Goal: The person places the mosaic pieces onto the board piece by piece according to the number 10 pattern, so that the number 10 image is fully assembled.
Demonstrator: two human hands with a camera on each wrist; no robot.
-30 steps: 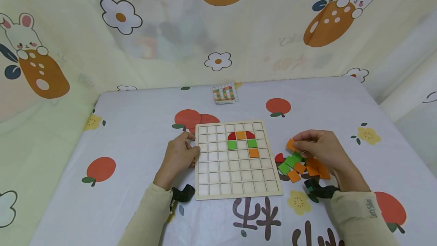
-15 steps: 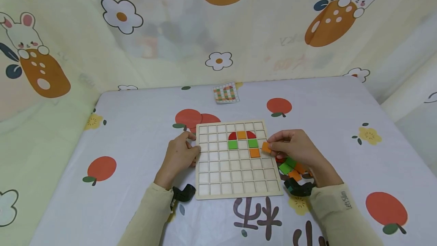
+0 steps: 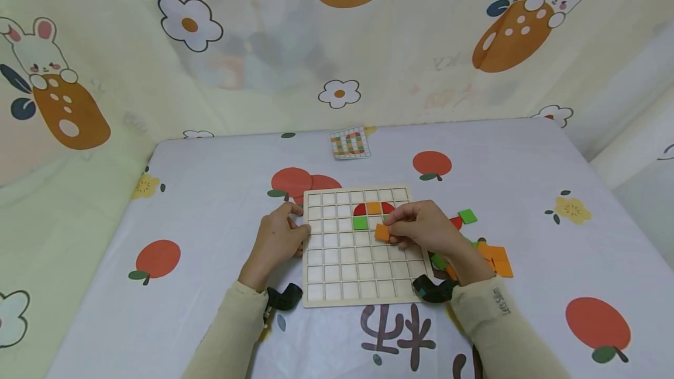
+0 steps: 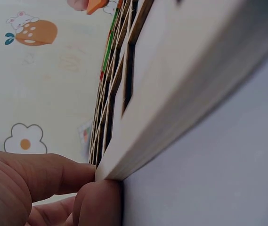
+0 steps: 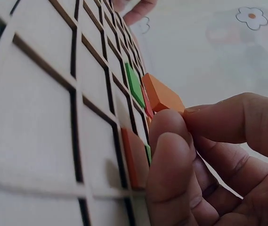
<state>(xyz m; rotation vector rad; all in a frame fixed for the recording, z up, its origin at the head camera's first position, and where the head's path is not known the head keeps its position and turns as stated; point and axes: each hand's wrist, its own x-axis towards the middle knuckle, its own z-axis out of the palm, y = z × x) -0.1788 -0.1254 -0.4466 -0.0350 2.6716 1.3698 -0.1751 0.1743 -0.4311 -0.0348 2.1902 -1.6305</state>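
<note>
A wooden grid board [image 3: 337,303] lies on the table. My left hand [image 3: 277,240] holds its left edge, with thumb and forefinger at the rim in the left wrist view. Over the right half of the board, my right hand [image 3: 423,228] pinches an orange square tile [image 5: 161,92] between thumb and forefinger, tilted and raised off the grid. In the board's upper part sit an orange tile [image 3: 373,208], red rounded tiles [image 3: 360,210] and a green tile [image 3: 360,223]. Other laid tiles are partly hidden behind the right hand.
Loose orange tiles [image 3: 499,259], a green tile [image 3: 467,216] and a red piece [image 3: 456,223] lie right of the board, partly behind the right forearm. A small card with a coloured grid pattern [image 3: 350,143] lies at the back of the table.
My right hand has carried the orange tile leftward from the loose pile to over the board. My left hand stays at the board's left edge.
</note>
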